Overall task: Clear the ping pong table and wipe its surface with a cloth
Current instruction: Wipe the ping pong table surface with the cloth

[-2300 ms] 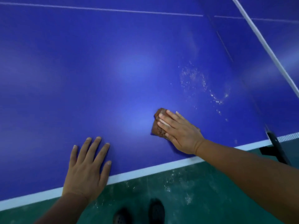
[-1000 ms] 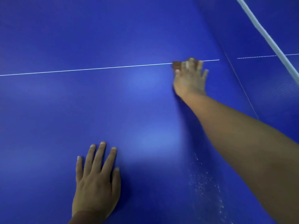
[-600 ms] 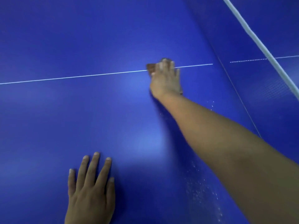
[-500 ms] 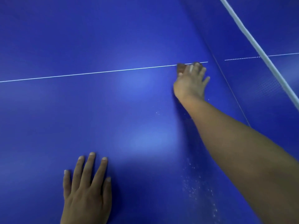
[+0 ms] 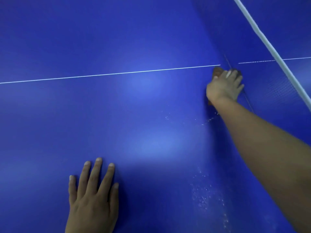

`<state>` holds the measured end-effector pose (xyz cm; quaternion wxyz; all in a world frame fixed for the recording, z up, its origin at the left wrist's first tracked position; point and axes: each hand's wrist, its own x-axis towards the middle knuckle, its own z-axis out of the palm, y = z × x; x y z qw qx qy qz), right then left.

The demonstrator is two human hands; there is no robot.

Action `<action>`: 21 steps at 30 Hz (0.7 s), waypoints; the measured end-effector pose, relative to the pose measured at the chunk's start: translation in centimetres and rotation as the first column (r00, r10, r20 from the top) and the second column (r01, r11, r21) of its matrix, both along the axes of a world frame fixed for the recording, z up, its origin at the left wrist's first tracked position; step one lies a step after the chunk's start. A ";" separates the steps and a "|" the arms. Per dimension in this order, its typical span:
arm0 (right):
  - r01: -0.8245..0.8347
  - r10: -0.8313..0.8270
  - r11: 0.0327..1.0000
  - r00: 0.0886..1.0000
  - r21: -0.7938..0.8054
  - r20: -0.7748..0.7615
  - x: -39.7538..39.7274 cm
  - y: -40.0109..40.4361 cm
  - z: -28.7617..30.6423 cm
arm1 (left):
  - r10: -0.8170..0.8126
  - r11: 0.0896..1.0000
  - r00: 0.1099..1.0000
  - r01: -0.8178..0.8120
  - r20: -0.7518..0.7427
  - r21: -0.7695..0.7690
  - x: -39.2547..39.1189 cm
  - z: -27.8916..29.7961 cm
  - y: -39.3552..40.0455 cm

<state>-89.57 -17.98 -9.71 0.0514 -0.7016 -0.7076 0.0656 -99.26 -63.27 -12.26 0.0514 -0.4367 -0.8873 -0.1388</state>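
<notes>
At far right of the table [image 5: 117, 39], by the net's base, the brown cloth [image 5: 217, 72] lies under the right hand [image 5: 224, 87], fingers spread & pressing it flat; grip looks like a press, not a pinch, tho blurred. Cloth sits just below the white centre line [image 5: 109, 74]. White net tape [image 5: 269, 47] runs close on the right. Pale specks [image 5: 205, 195] near the forearm. Left hand [image 5: 92, 197] lies flat, fingers straight, w/ wide bare blue between the hands.

1. The table [image 5: 117, 39] is deep blue, with paler blue patches of glare.
2. A thin white line [image 5: 109, 74] crosses the table.
3. The net [image 5: 279, 86] is a fine dark mesh, with a white band [image 5: 262, 37] on top.
4. The cloth [image 5: 217, 72] is reddish brown.
5. White specks [image 5: 204, 195] dot the blue surface.
</notes>
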 end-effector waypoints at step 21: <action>-0.633 0.633 0.774 0.771 -0.029 0.069 11.3 -17.9 -0.7 | 0.008 0.998 0.995 -0.002 0.094 -0.061 0.4 1.1 0.1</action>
